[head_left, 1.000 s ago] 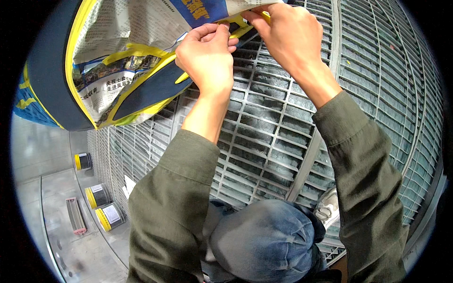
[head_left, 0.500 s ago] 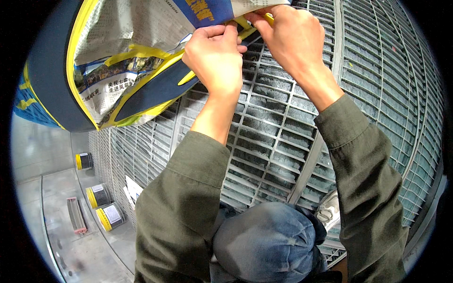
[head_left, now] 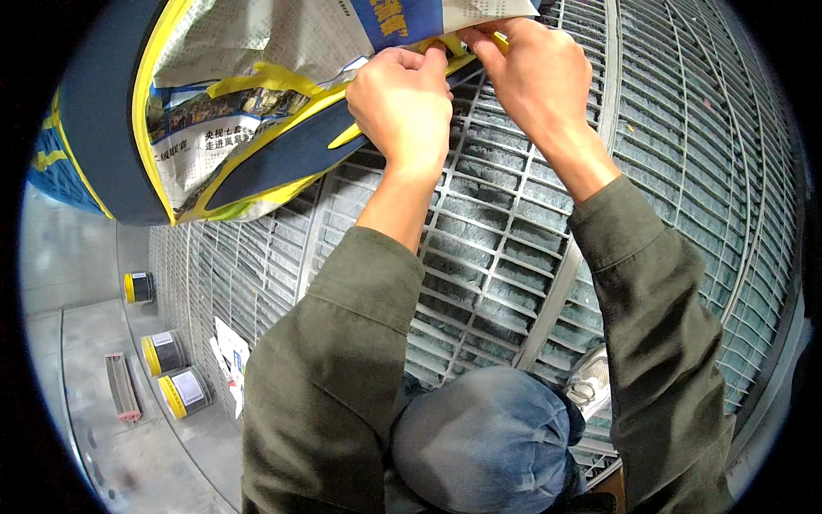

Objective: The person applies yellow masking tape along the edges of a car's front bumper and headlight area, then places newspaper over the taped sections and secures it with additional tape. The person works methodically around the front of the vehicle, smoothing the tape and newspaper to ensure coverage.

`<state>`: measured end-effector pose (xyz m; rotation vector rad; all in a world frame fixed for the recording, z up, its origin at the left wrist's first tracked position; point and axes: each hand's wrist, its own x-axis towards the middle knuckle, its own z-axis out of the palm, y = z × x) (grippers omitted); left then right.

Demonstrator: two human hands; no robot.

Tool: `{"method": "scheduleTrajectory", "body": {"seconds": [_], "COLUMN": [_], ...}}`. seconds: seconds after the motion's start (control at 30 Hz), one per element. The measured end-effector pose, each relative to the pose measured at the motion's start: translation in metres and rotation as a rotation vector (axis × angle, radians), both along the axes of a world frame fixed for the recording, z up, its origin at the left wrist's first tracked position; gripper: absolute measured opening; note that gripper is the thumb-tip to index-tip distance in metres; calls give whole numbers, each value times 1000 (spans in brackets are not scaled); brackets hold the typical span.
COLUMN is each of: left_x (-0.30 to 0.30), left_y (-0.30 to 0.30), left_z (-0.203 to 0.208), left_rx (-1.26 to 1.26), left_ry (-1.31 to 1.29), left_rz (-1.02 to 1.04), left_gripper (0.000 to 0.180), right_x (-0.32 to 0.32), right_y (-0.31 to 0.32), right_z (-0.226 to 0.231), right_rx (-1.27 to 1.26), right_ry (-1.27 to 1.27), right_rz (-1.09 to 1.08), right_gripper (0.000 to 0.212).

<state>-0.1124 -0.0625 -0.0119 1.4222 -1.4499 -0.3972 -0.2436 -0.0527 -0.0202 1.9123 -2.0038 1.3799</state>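
Observation:
A dark blue curved panel [head_left: 104, 120] fills the upper left, partly covered with newspaper [head_left: 282, 38] held down by yellow masking tape [head_left: 157, 64]. A loose-looking yellow tape end sticks out from its lower edge. My left hand [head_left: 401, 111] is closed at the panel's right end, thumb and fingers pinched on the yellow tape along the newspaper's edge. Beside it, my right hand [head_left: 541, 81] pinches a bit of the yellow tape at the newspaper's corner. The fingers partly hide the tape between the two hands.
Metal floor grating [head_left: 479, 248] lies under my hands, with greyish fibrous material below its bars. At lower left stand several dark tubs with yellow rims, one tub [head_left: 186, 391] nearest, beside a long reddish-grey slotted piece [head_left: 122, 388]. White paper [head_left: 229, 360] lies by my left sleeve; my shoe [head_left: 591, 383] is at lower right.
My left hand has shifted slightly right, closer to my right hand. The panel and newspaper appear a little farther right in view, while the tubs appear farther left. Both hands stay pinched.

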Motion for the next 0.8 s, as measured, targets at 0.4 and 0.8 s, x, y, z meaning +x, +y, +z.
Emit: {"method": "scheduleTrajectory", "body": {"seconds": [0.4, 0.8], "left_x": [-13, -30], "left_y": [13, 1], "left_z": [-1, 4], "left_rx": [142, 162], "left_ry": [166, 301], "left_rz": [-50, -29], "left_gripper": [27, 29], "right_x": [-2, -1], "right_y": [-2, -6], "right_z": [0, 2], "right_rx": [-17, 44], "right_ry": [-23, -320], "right_rz": [16, 3], "right_gripper": [28, 21]}}
